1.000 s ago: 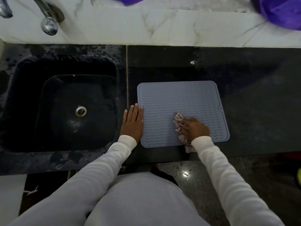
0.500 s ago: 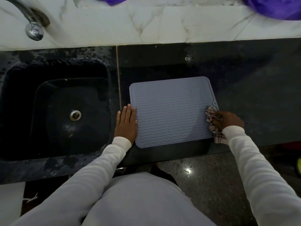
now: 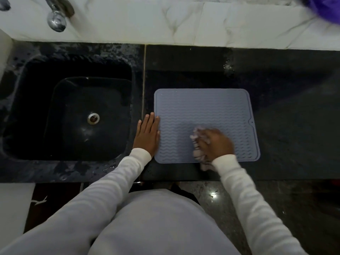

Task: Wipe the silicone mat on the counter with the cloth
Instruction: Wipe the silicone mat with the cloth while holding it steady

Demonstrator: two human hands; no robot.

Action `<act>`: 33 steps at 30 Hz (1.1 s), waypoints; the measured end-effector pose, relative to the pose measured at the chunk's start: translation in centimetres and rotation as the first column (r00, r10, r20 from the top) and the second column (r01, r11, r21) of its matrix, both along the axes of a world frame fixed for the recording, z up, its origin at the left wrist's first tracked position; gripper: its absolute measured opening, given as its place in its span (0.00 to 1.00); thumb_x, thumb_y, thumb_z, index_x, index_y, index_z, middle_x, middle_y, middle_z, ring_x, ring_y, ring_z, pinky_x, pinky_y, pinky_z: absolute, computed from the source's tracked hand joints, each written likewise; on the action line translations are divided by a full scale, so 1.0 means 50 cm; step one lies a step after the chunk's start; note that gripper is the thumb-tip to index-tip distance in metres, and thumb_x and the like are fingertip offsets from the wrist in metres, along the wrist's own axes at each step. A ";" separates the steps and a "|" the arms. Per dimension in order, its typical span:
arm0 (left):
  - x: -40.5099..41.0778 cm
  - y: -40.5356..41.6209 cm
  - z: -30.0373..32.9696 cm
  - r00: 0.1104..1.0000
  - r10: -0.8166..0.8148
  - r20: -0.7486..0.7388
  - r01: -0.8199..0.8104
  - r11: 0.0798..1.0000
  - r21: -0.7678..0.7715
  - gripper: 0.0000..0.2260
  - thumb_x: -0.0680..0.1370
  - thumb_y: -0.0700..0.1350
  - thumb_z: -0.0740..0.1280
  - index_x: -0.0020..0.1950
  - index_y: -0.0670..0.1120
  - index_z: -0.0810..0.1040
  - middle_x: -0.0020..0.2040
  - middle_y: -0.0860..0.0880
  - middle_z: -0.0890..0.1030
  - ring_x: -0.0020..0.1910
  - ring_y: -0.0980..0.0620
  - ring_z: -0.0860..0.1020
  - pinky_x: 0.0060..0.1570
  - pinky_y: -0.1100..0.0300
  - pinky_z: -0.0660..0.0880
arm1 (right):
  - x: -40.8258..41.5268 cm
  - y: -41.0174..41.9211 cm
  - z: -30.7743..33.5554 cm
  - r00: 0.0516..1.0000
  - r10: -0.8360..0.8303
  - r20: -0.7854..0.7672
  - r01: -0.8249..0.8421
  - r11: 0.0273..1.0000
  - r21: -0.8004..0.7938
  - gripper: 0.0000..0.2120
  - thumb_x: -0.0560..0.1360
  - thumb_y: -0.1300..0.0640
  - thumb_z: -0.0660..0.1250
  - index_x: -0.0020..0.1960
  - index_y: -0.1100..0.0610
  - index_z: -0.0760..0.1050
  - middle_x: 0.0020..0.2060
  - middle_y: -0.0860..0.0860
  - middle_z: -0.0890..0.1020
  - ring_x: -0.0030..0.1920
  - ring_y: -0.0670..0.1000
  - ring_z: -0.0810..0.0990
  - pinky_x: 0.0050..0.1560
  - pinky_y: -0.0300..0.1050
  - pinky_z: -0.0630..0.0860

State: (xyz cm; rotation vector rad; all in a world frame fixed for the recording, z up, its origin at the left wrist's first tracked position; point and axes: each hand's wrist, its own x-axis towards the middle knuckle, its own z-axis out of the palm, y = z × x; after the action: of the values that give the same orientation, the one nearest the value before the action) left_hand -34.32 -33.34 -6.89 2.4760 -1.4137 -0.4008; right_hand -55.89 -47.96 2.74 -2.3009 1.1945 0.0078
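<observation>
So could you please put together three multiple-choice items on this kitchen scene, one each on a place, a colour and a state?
1. Where does the silicone mat lie?
A. in the sink
B. on the dark counter right of the sink
C. on the floor

2. What colour is the mat?
A. red
B. green
C. grey-blue

3. How is the left hand?
A. flat, fingers straight, at the mat's left edge
B. gripping the faucet
C. holding a sponge

Answers:
1 B: the mat rests on the counter, beside the sink.
2 C: its ribbed surface is grey-blue.
3 A: the left hand lies flat there, while the right hand grips the cloth on the mat.
</observation>
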 end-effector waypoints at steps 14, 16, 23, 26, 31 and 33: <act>-0.033 0.013 0.001 0.998 -0.001 0.058 -0.001 1.000 0.030 0.28 0.81 0.52 0.42 0.80 0.43 0.52 0.80 0.44 0.51 0.79 0.44 0.50 0.76 0.47 0.43 | 0.122 0.089 -0.082 0.931 0.331 -0.151 -0.333 0.943 0.012 0.19 0.76 0.48 0.63 0.66 0.47 0.72 0.60 0.55 0.77 0.53 0.61 0.79 0.49 0.52 0.77; -0.033 0.014 0.001 0.999 0.005 0.052 -0.006 1.000 0.017 0.27 0.82 0.50 0.42 0.80 0.43 0.52 0.80 0.43 0.52 0.79 0.45 0.50 0.76 0.47 0.44 | 0.093 0.066 -0.086 0.941 0.303 -0.149 -0.304 0.953 0.019 0.18 0.75 0.46 0.64 0.65 0.44 0.73 0.59 0.54 0.78 0.52 0.60 0.80 0.48 0.52 0.78; -0.031 0.018 -0.005 0.999 0.002 0.050 -0.002 1.000 0.007 0.26 0.82 0.50 0.41 0.80 0.44 0.50 0.81 0.45 0.49 0.79 0.47 0.47 0.77 0.48 0.42 | -0.024 -0.017 -0.065 0.968 0.176 -0.177 -0.181 0.984 -0.010 0.17 0.73 0.43 0.68 0.62 0.40 0.76 0.55 0.53 0.80 0.52 0.59 0.81 0.48 0.51 0.78; -0.031 0.018 -0.008 0.999 0.003 0.048 -0.003 1.000 0.002 0.25 0.83 0.49 0.43 0.80 0.44 0.50 0.80 0.46 0.49 0.79 0.47 0.47 0.77 0.47 0.43 | -0.075 -0.054 -0.055 0.974 0.125 -0.188 -0.133 0.991 -0.027 0.17 0.74 0.43 0.67 0.63 0.40 0.75 0.53 0.55 0.80 0.51 0.60 0.81 0.49 0.51 0.77; -0.028 0.021 -0.014 0.999 -0.001 0.055 0.001 1.000 -0.011 0.24 0.84 0.46 0.48 0.80 0.44 0.50 0.81 0.46 0.49 0.79 0.47 0.47 0.77 0.48 0.43 | -0.160 -0.124 -0.036 0.948 -0.006 -0.317 -0.004 1.000 -0.029 0.20 0.75 0.37 0.61 0.65 0.40 0.73 0.55 0.56 0.78 0.53 0.60 0.79 0.54 0.51 0.75; -0.025 0.024 -0.014 0.999 -0.009 0.048 0.009 1.000 -0.014 0.25 0.84 0.47 0.47 0.80 0.44 0.50 0.81 0.46 0.49 0.79 0.47 0.47 0.77 0.47 0.43 | -0.193 -0.150 -0.035 0.935 -0.072 -0.348 0.062 0.997 -0.039 0.22 0.75 0.34 0.60 0.65 0.41 0.73 0.57 0.56 0.78 0.53 0.60 0.80 0.54 0.51 0.74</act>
State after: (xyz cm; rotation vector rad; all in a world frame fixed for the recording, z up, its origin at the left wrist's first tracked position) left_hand -35.60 -32.16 -7.58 2.4844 -1.4416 -0.3334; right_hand -65.54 -55.44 1.00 -2.3452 1.4535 0.3944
